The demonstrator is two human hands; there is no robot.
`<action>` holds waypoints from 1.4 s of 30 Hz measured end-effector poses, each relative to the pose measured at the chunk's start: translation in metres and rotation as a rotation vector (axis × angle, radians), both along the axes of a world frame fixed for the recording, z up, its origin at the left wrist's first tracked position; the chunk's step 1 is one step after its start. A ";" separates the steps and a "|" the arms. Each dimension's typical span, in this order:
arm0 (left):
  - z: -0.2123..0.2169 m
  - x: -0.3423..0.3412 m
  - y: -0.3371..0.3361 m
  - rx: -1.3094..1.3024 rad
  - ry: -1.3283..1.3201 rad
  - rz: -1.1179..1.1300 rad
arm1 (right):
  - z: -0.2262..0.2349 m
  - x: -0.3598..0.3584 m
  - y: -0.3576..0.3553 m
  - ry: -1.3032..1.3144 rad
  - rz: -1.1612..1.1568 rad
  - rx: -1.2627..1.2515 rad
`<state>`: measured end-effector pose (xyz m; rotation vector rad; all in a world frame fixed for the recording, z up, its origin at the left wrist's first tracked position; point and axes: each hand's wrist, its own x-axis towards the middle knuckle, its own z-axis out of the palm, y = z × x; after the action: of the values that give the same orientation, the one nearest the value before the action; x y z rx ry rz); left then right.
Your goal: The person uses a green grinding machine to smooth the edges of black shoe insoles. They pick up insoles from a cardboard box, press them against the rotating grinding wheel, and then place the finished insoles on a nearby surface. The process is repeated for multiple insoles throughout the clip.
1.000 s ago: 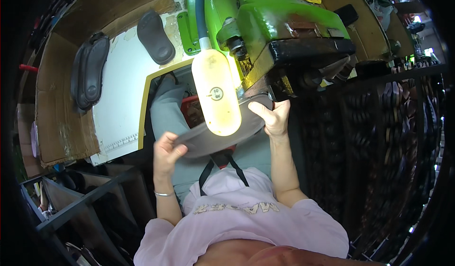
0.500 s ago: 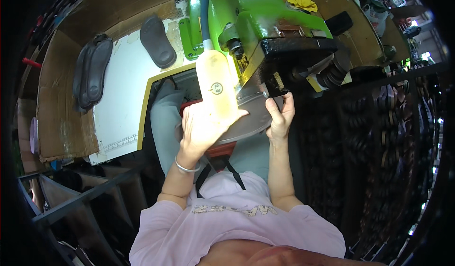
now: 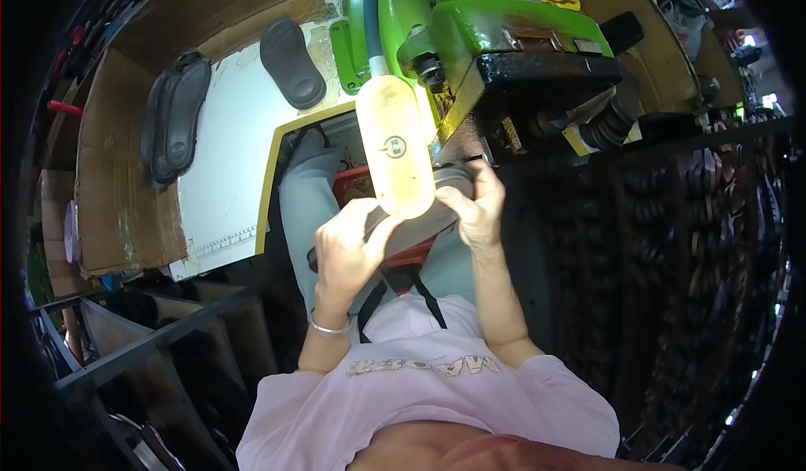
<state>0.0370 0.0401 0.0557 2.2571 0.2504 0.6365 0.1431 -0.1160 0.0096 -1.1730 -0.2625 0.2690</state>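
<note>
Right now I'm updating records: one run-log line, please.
left hand: on grey shoe sole; right hand: gripping it; lamp: lit; green machine: ahead

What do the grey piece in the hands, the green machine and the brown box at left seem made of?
Grey piece: perhaps rubber or foam, matt and evenly coloured; I can't tell which. Green machine: probably painted metal, its glossy surface catching highlights. Brown box: likely cardboard, with dull, creased walls.

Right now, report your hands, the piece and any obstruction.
Left hand and right hand both holding the dark grey sole. Its far end near the green machine, contact unclear. Lit lamp blocks part of the view.
</note>
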 end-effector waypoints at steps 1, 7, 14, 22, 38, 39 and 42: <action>-0.004 0.008 -0.002 0.035 -0.033 -0.034 | -0.005 0.002 -0.007 0.038 -0.026 0.068; 0.012 0.054 -0.006 0.386 -0.304 -0.056 | 0.008 0.027 -0.039 0.038 -0.098 0.167; 0.013 0.031 0.018 -0.085 0.020 -0.123 | 0.008 0.015 -0.016 0.107 0.002 0.144; 0.003 -0.005 0.015 -0.313 0.160 0.077 | 0.023 0.002 0.011 -0.047 0.141 -0.070; 0.024 0.055 -0.001 -0.034 -0.061 -0.140 | 0.011 0.021 -0.036 0.052 -0.060 0.104; 0.021 0.053 0.002 -0.103 -0.097 -0.156 | 0.013 0.019 -0.031 0.079 -0.037 0.109; 0.010 0.039 0.013 -0.239 -0.076 -0.139 | 0.012 0.010 -0.017 0.110 0.020 0.103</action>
<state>0.0763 0.0532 0.0659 1.9971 0.1231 0.5847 0.1531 -0.1329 0.0221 -1.0507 -0.1899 0.3331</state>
